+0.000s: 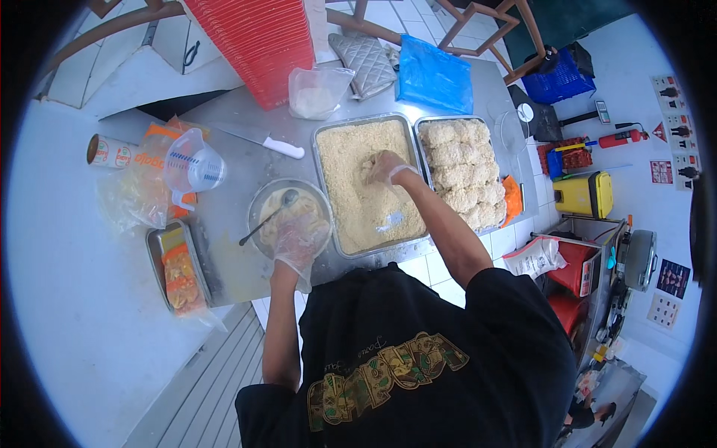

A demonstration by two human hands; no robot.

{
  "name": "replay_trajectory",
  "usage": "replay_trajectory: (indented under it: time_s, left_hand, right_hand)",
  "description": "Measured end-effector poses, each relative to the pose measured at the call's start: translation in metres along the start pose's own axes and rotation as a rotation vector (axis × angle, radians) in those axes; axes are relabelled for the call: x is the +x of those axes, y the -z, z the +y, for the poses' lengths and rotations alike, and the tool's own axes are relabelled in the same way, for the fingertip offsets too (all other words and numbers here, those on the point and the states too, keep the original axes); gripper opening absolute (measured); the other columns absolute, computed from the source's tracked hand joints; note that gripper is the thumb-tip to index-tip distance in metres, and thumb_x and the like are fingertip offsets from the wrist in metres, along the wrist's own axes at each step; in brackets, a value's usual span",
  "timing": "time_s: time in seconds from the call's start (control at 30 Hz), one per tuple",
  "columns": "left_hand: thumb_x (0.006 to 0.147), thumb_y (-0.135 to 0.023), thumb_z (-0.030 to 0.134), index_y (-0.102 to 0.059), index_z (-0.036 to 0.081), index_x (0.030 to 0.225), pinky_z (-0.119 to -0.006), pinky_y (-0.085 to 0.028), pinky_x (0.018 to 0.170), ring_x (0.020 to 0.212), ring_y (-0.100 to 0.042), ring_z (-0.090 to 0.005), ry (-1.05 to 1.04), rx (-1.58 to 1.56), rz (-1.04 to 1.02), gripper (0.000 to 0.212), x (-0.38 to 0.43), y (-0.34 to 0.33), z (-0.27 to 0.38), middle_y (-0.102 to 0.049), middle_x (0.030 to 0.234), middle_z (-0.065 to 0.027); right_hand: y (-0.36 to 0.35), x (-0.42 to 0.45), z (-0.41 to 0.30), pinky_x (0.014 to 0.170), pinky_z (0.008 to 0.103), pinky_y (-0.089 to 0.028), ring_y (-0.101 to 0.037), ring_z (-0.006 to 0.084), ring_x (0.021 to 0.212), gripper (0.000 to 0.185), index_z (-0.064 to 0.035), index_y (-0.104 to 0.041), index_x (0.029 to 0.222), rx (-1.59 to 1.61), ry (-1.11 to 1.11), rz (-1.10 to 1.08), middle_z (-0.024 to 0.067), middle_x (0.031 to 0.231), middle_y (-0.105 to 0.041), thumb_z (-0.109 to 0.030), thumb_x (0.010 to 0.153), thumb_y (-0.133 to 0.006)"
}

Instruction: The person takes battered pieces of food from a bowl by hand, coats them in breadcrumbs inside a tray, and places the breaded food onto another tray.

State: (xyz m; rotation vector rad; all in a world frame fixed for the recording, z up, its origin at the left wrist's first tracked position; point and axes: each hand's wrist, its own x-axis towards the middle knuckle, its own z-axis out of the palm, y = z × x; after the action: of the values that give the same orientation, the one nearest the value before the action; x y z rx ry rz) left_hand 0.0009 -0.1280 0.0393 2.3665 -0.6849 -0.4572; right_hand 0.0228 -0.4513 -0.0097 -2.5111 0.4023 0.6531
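My left hand [299, 238], in a clear plastic glove, reaches into a round metal bowl [251, 215] of pale, batter-coated pieces [270, 228]. A dark-handled spoon [268, 217] rests in the bowl beyond the hand. My right hand [386, 169], gloved too, is over a metal tray [318, 168] of breadcrumbs [353, 207], fingers curled down at a pale crumbed lump. Whether the fingers grip it is hidden. Right of this tray, a second metal tray [421, 147] holds rows of breaded pieces [460, 168].
Beyond the trays are a white-handled knife [283, 148], a plastic bag of white powder [315, 98], a quilted mitt [367, 64] and a blue plastic bag [436, 75]. A stack of red boxes [263, 45] rises behind. At left are a measuring jug [196, 162] and a metal pan [154, 252].
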Motion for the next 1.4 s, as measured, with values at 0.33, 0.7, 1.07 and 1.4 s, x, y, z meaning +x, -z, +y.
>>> replay_trajectory:
  time_s: [0.33,0.7,1.07,1.4]
  left_hand:
    - [0.085,-0.067,0.034,-0.067,0.003,0.115,-0.047,-0.026,0.115,0.109,-0.06,-0.0365,-0.074,-0.069,0.097,0.043,-0.016,-0.001,0.006,-0.068,0.113,-0.0187]
    - [0.082,-0.072,0.038,-0.069,0.003,0.113,-0.046,-0.039,0.106,0.112,-0.06,-0.0379,-0.093,0.067,0.025,0.047,-0.026,-0.023,0.005,-0.068,0.113,-0.0203]
    - [0.082,-0.074,0.034,-0.07,0.005,0.11,-0.046,-0.046,0.095,0.103,-0.062,-0.0392,-0.012,0.069,-0.069,0.041,-0.009,-0.036,0.048,-0.069,0.107,-0.0191]
    - [0.066,-0.075,0.014,-0.066,0.003,0.114,-0.047,-0.047,0.094,0.105,-0.06,-0.0401,0.058,0.105,-0.03,0.05,-0.011,-0.03,0.015,-0.066,0.109,-0.0221]
  right_hand:
    - [0.079,-0.076,-0.013,0.08,0.0371,-0.054,-0.07,0.0302,0.084,0.062,-0.0005,-0.071,0.106,0.072,0.064,0.234,0.0192,0.088,-0.072,-0.046,0.066,-0.085]
    - [0.072,-0.113,0.027,0.08,0.037,-0.053,-0.069,0.0241,0.086,0.054,0.0027,-0.07,0.099,0.42,-0.051,0.339,0.017,0.087,-0.072,-0.035,0.065,-0.088]
    - [0.187,-0.137,0.154,0.076,0.0338,-0.055,-0.071,0.0256,0.078,0.069,-0.0005,-0.073,0.1,0.144,-0.226,0.634,0.0167,0.086,-0.073,-0.055,0.059,-0.082]
    - [0.177,-0.09,0.214,0.067,0.031,-0.052,-0.065,0.0156,0.068,0.043,-0.0017,-0.075,0.095,0.458,-0.311,0.659,0.0062,0.08,-0.073,-0.033,0.067,-0.087]
